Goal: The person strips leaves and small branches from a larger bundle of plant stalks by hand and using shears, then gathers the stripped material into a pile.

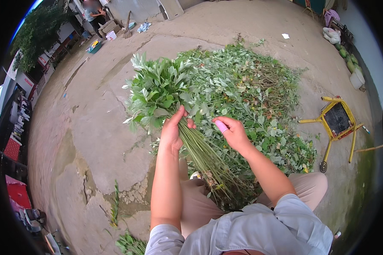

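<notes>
My left hand (174, 127) is closed around a thick bundle of leafy green stems (198, 146). The leaves, with silvery undersides, fan out beyond the fist at the upper left, and the bare stalks slant down towards my lap. To the right of the bundle and apart from it is my right hand (231, 130), its fingers curled. A pink finger cot (221, 126) covers the thumb. Whether anything thin is pinched in those fingers is too small to tell. Behind both hands spreads a large heap of cut leafy plants (236, 79) on the concrete ground.
A yellow metal-framed stool (338, 119) lies tipped over at right. Loose sprigs (115, 204) and a smaller leafy bunch (131, 244) lie at lower left. Green gourds (349, 60) line the right wall. Far back are a person (95, 17), a broom (127, 27) and a basin (95, 47).
</notes>
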Tool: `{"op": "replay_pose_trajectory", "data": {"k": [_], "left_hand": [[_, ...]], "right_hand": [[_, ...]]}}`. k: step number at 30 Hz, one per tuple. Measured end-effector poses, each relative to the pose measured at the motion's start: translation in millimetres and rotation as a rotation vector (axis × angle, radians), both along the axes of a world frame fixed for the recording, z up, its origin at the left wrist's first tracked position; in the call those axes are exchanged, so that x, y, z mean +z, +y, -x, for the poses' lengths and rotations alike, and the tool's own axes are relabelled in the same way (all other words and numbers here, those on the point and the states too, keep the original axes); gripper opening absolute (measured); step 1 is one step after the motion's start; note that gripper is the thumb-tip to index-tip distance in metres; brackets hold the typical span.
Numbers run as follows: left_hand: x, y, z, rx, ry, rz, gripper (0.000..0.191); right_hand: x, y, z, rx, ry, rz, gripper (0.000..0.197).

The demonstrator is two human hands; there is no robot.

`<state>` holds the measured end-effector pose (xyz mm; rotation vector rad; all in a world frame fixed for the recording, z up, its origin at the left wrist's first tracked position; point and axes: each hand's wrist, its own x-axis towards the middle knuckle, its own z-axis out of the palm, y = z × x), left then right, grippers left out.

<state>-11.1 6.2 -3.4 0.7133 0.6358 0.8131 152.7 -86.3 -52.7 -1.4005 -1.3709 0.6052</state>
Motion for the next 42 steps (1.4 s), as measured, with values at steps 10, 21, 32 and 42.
{"op": "replay_pose_trajectory", "data": {"k": [10, 21, 32, 42], "left_hand": [[-15, 8, 1, 0.058, -0.076, -0.123, 0.028], [-12, 12, 13, 0.139, 0.108, -0.036, 0.021], [-16, 21, 12, 0.034, 0.2, -0.052, 0.027], [-24, 34, 13, 0.08, 0.092, 0.014, 0.03]], "right_hand": [[60, 20, 78, -0.044, -0.455, -0.249, 0.041], [-85, 12, -42, -0.042, -0.103, 0.091, 0.023], [-251, -54, -207, -0.53, -0.647, 1.077, 0.059], [-162, -41, -165, -0.33, -0.013, 0.308, 0.026]]}}
